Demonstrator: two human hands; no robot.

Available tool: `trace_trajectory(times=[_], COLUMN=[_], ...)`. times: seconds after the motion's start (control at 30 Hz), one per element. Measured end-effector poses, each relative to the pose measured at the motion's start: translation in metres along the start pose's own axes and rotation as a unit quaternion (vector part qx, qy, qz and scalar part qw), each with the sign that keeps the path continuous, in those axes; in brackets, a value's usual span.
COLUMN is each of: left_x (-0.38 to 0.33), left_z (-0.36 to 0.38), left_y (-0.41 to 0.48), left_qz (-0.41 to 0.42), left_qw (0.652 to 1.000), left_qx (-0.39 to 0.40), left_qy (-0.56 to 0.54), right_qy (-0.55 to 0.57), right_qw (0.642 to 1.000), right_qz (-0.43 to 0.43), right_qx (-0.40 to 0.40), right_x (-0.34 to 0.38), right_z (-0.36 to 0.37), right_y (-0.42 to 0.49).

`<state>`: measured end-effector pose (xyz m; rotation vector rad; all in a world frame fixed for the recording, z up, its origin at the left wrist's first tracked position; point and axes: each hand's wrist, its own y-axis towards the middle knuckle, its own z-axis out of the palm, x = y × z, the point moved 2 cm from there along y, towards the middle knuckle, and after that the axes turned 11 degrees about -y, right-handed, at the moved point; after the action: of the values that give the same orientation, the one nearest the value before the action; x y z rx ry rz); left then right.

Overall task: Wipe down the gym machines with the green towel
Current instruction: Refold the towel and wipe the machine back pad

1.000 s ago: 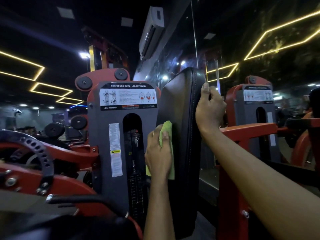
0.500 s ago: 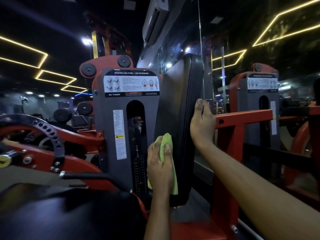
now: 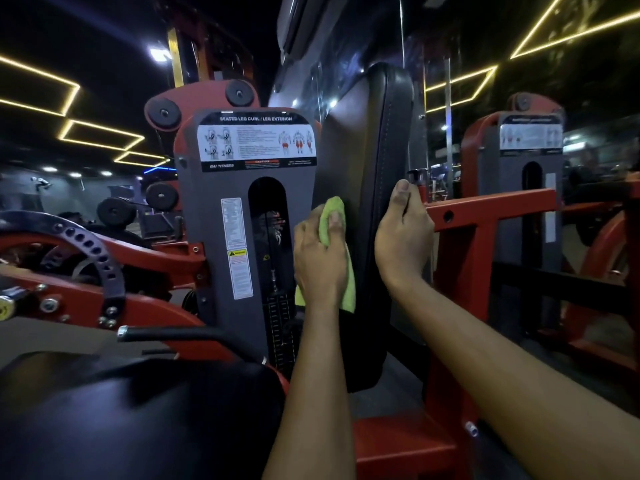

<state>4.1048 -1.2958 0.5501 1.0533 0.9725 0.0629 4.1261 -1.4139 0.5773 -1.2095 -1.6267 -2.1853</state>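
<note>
The person's left hand [image 3: 320,261] holds the green towel [image 3: 331,208]. Its fingers are curled round the towel, with the thumb on top, and it presses the towel flat on the front face of the black back pad [image 3: 377,140], about halfway up. The bottom of the towel hangs out below the hand, against the pad.

The right hand [image 3: 403,237] grips the right edge of the back pad. Its thumb lies up along the edge and its fingers wrap round behind, out of sight.

The back pad stands upright. Just left of the pad is the gray weight cover [image 3: 214,209], with a sign [image 3: 256,142] that reads "SEATED LEG CURL / LEG EXTENSION". A red bar [image 3: 491,206] sticks out to the right of the pad, behind the right hand. Below and to the left of the pad is the black seat cushion [image 3: 138,410]. Far to the right of the pad stands another red and gray machine [image 3: 530,168].
</note>
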Motion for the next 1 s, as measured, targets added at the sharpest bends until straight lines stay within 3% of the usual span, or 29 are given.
trace_trajectory(times=[0.27, 0.67, 0.8, 1.0], left_x=[0.087, 0.073, 0.087, 0.119], left_z=[0.001, -0.037, -0.036, -0.041], left_y=[0.067, -0.07, -0.052, -0.046], left_qz=[-0.104, -0.14, -0.144, -0.235], left_qw=[0.993, 0.988, 0.988, 0.967], left_qx=[0.032, -0.012, -0.005, -0.007], left_qy=[0.043, 0.066, 0.059, 0.096], right_qy=[0.036, 0.004, 0.01, 0.018], right_qw=[0.998, 1.0, 0.999, 0.999], right_qz=[-0.033, -0.006, -0.01, -0.009], right_qx=[-0.038, -0.026, -0.03, -0.031], right_x=[-0.007, -0.005, -0.01, -0.011], right_z=[0.008, 0.001, 0.003, 0.005], right_y=[0.001, -0.005, -0.009, -0.008])
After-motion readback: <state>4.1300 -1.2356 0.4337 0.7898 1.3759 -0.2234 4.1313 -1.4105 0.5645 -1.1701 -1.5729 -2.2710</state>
